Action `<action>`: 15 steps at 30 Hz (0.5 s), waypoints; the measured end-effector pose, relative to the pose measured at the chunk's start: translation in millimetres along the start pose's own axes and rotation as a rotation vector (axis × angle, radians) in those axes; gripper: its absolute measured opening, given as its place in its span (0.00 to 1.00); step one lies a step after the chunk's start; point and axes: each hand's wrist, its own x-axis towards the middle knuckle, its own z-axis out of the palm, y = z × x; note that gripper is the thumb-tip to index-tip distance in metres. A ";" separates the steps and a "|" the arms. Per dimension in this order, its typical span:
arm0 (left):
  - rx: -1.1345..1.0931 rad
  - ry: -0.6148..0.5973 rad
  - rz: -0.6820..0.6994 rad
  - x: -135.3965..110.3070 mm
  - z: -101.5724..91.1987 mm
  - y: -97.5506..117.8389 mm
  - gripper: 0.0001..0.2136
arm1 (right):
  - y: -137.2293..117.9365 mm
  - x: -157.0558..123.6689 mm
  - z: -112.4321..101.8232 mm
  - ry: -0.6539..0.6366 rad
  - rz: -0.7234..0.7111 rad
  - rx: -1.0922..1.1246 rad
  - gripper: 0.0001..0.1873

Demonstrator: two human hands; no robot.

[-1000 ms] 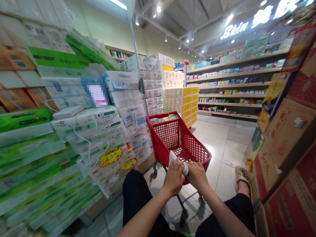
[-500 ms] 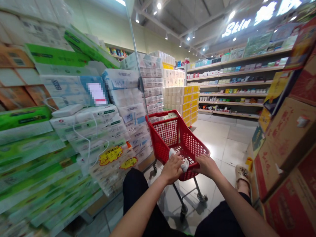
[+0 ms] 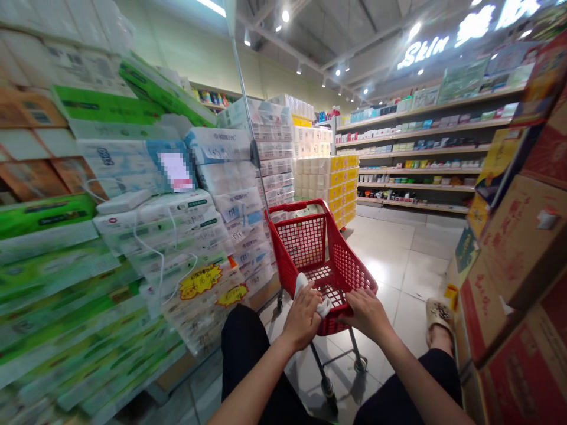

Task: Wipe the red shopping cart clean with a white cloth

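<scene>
In front of me stands a red plastic shopping cart (image 3: 352, 268) with a lattice basket and metal legs on casters. My left hand (image 3: 303, 316) is closed over a white cloth (image 3: 325, 305), pressing it to the left part of the basket's near rim. Part of the cloth sticks out past the fingertips; the rest lies under the hand. On the right side of that same rim, my right hand (image 3: 367, 314) is wrapped round the edge, with its fingers over the top. Nothing shows inside the basket.
Stacked tissue packs (image 3: 239, 206) rise close on the left, with yellow price tags and a white cable (image 3: 155, 251). Cardboard boxes (image 3: 509, 236) are piled at the right. Shelves of small products (image 3: 416, 144) stand at the back, beyond pale floor tiles (image 3: 385, 236).
My left hand and the cloth have slid left along the near rim. My right hand has shifted slightly left and down. The cart sits a little lower in view.
</scene>
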 end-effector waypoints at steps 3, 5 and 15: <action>-0.011 -0.011 0.010 -2.8 -4.2 2.7 0.18 | -5.3 -3.8 -4.1 0.004 0.006 0.004 0.17; -0.018 -0.015 0.016 -2.4 -5.2 4.4 0.18 | -6.2 -6.2 -6.9 0.008 0.007 0.000 0.17; -0.041 -0.016 0.003 0.7 2.4 9.2 0.18 | -4.4 -17.8 -11.7 0.013 0.044 -0.012 0.17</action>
